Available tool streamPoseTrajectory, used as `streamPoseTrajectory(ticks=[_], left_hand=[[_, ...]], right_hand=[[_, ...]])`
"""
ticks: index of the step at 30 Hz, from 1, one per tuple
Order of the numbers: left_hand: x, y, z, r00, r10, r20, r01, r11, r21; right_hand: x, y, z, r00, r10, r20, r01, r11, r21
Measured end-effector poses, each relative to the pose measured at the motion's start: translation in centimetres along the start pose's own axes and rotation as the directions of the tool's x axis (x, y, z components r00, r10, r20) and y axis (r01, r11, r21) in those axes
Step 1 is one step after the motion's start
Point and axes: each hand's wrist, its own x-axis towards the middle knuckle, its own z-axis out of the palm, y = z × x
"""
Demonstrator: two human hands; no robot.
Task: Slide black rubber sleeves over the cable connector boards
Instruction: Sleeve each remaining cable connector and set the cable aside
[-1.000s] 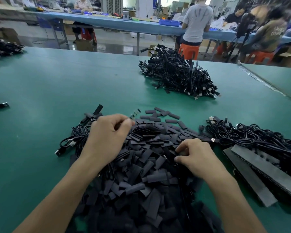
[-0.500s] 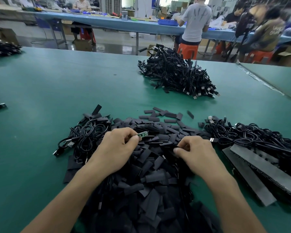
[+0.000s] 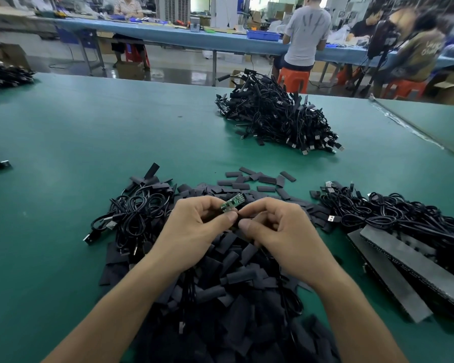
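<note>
I have one view only, from a wide-angle camera on my head, facing forward and down from the near edge of the green surface (image 3: 63,153) toward its far edge. It sits close above my left grip (image 3: 194,231) and right grip (image 3: 281,231), which fill the lower middle, my forearms leaving at the bottom. Past the far edge it reaches a blue surface (image 3: 168,35) across the room.

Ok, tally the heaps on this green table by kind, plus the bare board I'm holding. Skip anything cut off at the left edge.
Cable heaps: 3 (near left, near right, far)
Black sleeve heap: 1
Green board: 1
Total: 5
</note>
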Motion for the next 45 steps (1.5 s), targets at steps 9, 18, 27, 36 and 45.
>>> streamPoseTrajectory(ticks=[9, 18, 27, 36, 45], left_hand=[[0.0, 0.2, 0.3, 0.996, -0.069, -0.056, 0.063, 0.993, -0.098], [-0.1, 0.5, 0.4, 0.994, -0.094, -0.055, 0.087, 0.989, -0.12], [-0.1, 0.2, 0.3, 0.996, -0.092, -0.008, 0.092, 0.994, -0.052], [0.1, -0.4, -0.3, 0.999, -0.02, -0.026, 0.025, 0.979, 0.201], [0.1, -0.5, -0.7, 0.993, 0.028, 0.112, -0.055, 0.969, 0.243]], right_hand=[[-0.3, -0.5, 0.7, 0.976, -0.164, -0.143, 0.12, 0.955, -0.272], [-0.3, -0.7, 0.7, 0.968, -0.202, -0.15, 0.162, 0.956, -0.244], [-0.2, -0.3, 0.5, 0.974, -0.189, -0.125, 0.158, 0.961, -0.225], [0.1, 0.5, -1.3, 0.964, -0.095, -0.249, 0.073, 0.993, -0.095], [-0.1, 0.4, -2.1, 0.982, -0.071, -0.176, 0.066, 0.997, -0.035]])
